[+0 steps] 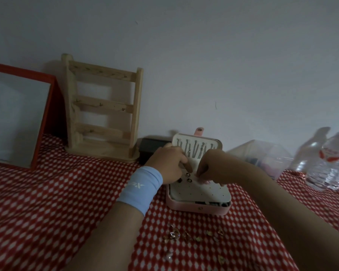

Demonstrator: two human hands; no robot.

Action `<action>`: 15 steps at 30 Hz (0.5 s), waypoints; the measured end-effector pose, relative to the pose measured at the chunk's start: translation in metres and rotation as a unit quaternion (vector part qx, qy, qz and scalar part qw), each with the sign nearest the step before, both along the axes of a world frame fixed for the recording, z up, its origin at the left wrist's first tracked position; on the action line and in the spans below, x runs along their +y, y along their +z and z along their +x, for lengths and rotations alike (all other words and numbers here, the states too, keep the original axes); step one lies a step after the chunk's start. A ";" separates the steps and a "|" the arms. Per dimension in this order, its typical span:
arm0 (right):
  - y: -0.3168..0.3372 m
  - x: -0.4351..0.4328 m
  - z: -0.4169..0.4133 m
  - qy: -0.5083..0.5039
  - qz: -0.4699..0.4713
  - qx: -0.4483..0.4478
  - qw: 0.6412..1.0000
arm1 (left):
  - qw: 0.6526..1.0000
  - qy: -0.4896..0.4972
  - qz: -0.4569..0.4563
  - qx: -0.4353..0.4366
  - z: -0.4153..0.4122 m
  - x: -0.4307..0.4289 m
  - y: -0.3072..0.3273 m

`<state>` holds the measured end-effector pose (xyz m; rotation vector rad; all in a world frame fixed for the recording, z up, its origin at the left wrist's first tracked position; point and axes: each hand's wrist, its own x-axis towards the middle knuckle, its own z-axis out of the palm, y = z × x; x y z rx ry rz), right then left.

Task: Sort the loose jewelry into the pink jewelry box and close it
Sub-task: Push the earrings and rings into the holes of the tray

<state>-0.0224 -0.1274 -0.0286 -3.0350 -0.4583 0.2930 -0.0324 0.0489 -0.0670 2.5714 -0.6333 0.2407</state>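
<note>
Dim light, head view.
- Pink jewelry box (198, 209) is sitting open on the red-checked worktop (67, 202), with its lid (197, 142) standing upright at the far side, chains hanging in it.
- Both hands are working at the far edge of the white perforated panel (204, 191), beside two dark studs (188, 177) already seated there.
- Left hand (169, 163), in a blue wristband (143, 185), is bending one finger down onto the panel. I cannot tell whether its grip is holding anything.
- Right hand (213, 169) is curling tight, tips together at the panel. Too small and dark to tell if a piece is in the grip.
- Loose jewelry (194, 236) is lying in a left-to-right scatter on the near side of the box, between the forearms, well apart from both hands.
- Judgement: the next pick means pulling back toward the body over the box's front wall, and neither hand is clearly nearer.
</note>
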 end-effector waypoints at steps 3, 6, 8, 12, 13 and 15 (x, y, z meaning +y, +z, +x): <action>0.000 0.003 0.002 0.005 -0.008 0.006 1.000 | 1.000 0.005 -0.008 -0.005 0.003 -0.003 -0.004; -0.001 0.005 0.006 0.007 0.000 0.016 1.000 | 1.000 0.014 -0.016 -0.004 0.007 -0.007 -0.009; -0.001 0.002 0.008 0.013 0.011 0.032 0.999 | 1.000 0.016 -0.022 -0.003 0.008 -0.009 -0.012; -0.004 -0.016 0.010 -0.001 0.099 0.041 0.994 | 1.000 0.012 -0.028 -0.001 0.005 -0.014 -0.013; -0.006 -0.022 0.009 -0.012 0.121 0.035 0.992 | 1.000 0.008 -0.022 -0.002 0.005 -0.015 -0.013; -0.011 -0.029 0.004 -0.037 0.145 0.016 0.989 | 1.000 -0.003 -0.010 0.005 0.006 -0.018 -0.015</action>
